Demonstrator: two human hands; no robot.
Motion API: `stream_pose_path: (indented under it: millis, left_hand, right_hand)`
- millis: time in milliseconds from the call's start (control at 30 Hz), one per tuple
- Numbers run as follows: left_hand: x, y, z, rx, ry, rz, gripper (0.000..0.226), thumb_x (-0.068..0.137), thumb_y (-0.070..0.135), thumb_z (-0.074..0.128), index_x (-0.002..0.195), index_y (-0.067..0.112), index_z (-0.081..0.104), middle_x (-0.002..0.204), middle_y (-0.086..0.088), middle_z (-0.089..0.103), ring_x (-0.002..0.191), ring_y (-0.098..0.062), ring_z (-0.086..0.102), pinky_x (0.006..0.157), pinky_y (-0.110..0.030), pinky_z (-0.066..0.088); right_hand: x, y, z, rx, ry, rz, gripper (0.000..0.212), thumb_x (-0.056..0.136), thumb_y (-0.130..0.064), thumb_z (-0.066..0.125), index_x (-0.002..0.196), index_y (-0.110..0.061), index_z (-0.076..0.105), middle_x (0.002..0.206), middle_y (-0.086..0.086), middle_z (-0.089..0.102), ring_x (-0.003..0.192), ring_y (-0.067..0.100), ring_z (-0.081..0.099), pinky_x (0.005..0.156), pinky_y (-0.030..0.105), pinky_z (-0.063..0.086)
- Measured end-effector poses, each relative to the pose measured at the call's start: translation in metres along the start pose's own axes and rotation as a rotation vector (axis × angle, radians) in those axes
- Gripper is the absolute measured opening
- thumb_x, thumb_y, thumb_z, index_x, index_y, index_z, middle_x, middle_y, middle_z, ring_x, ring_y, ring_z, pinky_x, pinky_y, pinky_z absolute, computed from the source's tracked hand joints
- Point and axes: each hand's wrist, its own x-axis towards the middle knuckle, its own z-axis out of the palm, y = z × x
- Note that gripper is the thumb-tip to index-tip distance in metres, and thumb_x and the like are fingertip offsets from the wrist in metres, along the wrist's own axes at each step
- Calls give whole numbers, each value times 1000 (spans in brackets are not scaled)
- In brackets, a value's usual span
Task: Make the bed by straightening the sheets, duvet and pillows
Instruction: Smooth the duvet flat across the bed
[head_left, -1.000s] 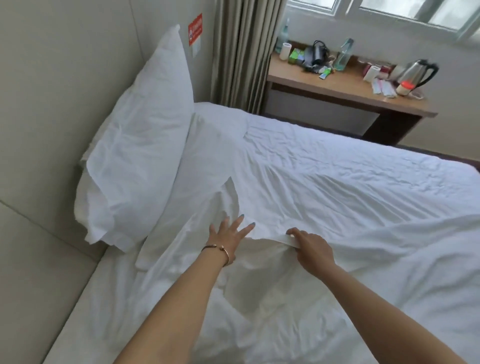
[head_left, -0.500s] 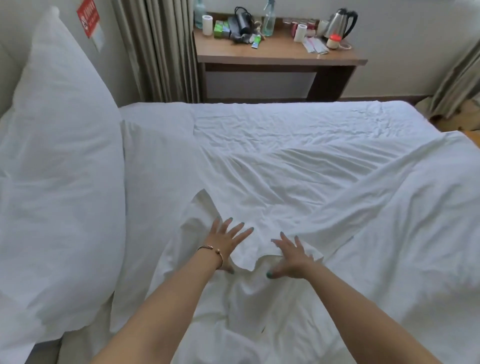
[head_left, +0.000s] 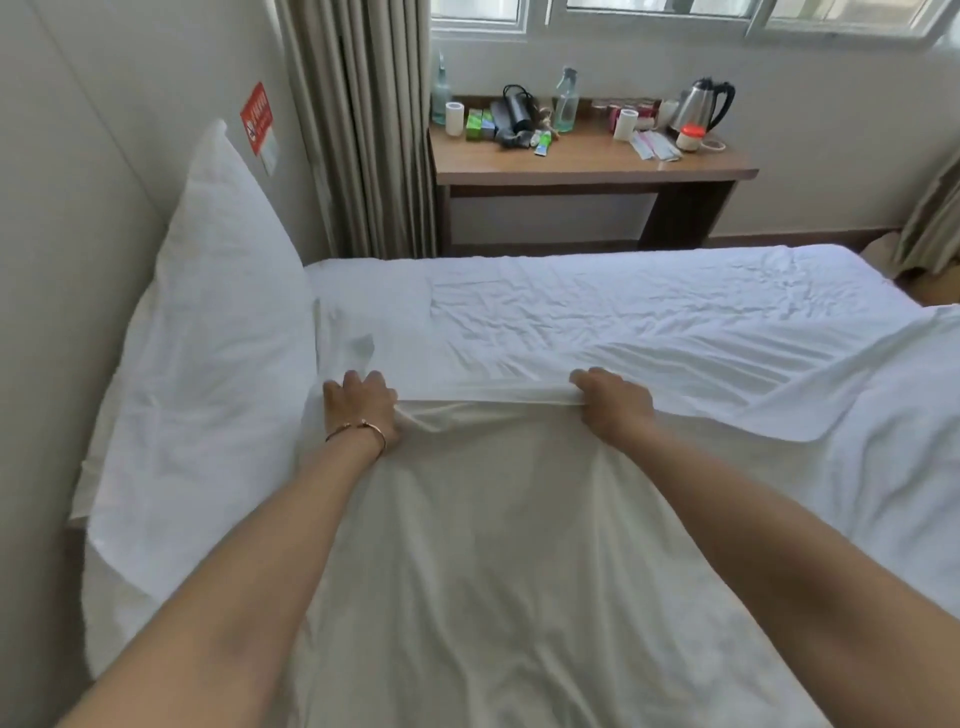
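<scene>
— Left hand (head_left: 361, 408) first: what's it doing?

— I see its fingers curled over the folded top edge of the duvet (head_left: 519, 545), gripping it just beside the pillow (head_left: 208, 364). A thin bracelet (head_left: 358, 430) sits on that wrist.

— And the right hand (head_left: 613, 402)?

— Same story. It's clenched around that same folded edge, farther from the pillow, well apart from the left one. The edge runs nearly straight and taut between the two hands.

— Where does the duvet lie, relative to the pillow?

— It covers the bed from the fold toward me, starting level with the pillow's middle. Beyond the fold I see the wrinkled sheet (head_left: 597, 317) stretching to the far side of the bed. On the side away from the pillow, another part of the duvet lies in a rounded flap over the sheet.

— The pillow itself?

— It stands propped against the padded wall (head_left: 78, 234), tilted, its lower end resting on the bed.

— Anything past the pillow?

— Curtains (head_left: 358, 130), then a wooden surface (head_left: 587, 161) under the window, carrying a kettle (head_left: 701, 106), two bottles, cups and small packets. I can't read the red sign (head_left: 258, 117) on the wall above the pillow.
</scene>
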Motion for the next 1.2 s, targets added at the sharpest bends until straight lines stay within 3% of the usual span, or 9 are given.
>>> stream_pose_path:
  millis: [267, 367, 433, 533, 633, 733, 867, 1000, 1200]
  left_hand:
    - [55, -55, -88, 45, 110, -130, 38, 77, 36, 61, 114, 30, 54, 118, 4, 59, 120, -23, 39, 99, -41, 25]
    - [62, -41, -40, -18, 322, -278, 63, 81, 21, 64, 138, 25, 36, 150, -4, 32, 136, -29, 28, 111, -48, 22]
    - [67, -22, -1, -147, 412, -409, 92, 77, 21, 71, 147, 28, 12, 159, -9, 5, 142, -40, 10, 109, -60, 18]
    - [78, 10, 50, -285, 103, -441, 113, 72, 67, 63, 142, 44, -23, 155, -5, -27, 139, -44, -21, 104, -73, 12]
    - [116, 33, 94, -198, -59, -423, 113, 58, 94, 40, 131, 52, -35, 151, -4, -39, 137, -43, -33, 100, -76, -4]
    - [151, 31, 126, -228, -155, -449, 122, 45, 100, 40, 126, 57, -40, 147, -4, -45, 138, -40, -32, 100, -77, -3]
    - [181, 32, 164, -224, -239, -472, 132, 36, 100, 46, 125, 57, -42, 145, -2, -47, 142, -37, -25, 104, -75, 7]
    - [193, 39, 176, -175, -257, -472, 132, 39, 99, 46, 127, 55, -42, 142, -3, -51, 140, -37, -30, 104, -76, 7]
    - [203, 12, 168, -245, -127, -491, 104, 45, 102, 27, 132, 68, -19, 151, 12, -34, 142, -24, -27, 109, -68, 12]
  right_hand:
    - [87, -42, -81, -203, 397, -17, 31, 83, -6, 53, 103, -24, 67, 110, 3, 51, 104, 27, 44, 82, 36, 32]
    - [108, -47, -34, 187, 313, 127, 28, 87, -9, 52, 108, -20, 65, 115, 5, 46, 87, 25, 50, 71, 33, 42]
    - [130, -48, 7, 605, 195, 207, 36, 89, -20, 58, 125, -23, 57, 133, 6, 42, 97, 27, 57, 83, 35, 47]
    - [153, -46, 71, 909, -28, 69, 82, 81, -40, 75, 148, -33, 28, 159, 3, 15, 142, 21, 27, 109, 36, 30]
    - [190, -27, 150, 518, -302, -108, 86, 80, -71, 56, 145, -58, 2, 162, -14, -8, 150, 20, 0, 113, 63, 13]
    - [225, -4, 213, 183, -415, -175, 82, 78, -86, 29, 142, -61, -15, 160, -17, -15, 149, 25, -12, 107, 72, -1]
    - [258, 13, 273, 113, -412, -222, 80, 76, -88, 19, 128, -63, -36, 157, -12, -30, 145, 27, -26, 104, 73, -10]
    - [268, 15, 301, 179, -443, -249, 82, 76, -87, 22, 131, -62, -34, 152, -12, -40, 140, 27, -38, 101, 69, -21]
    - [274, 18, 308, 246, -497, -264, 83, 77, -87, 25, 131, -63, -34, 147, -15, -46, 136, 25, -44, 99, 66, -26]
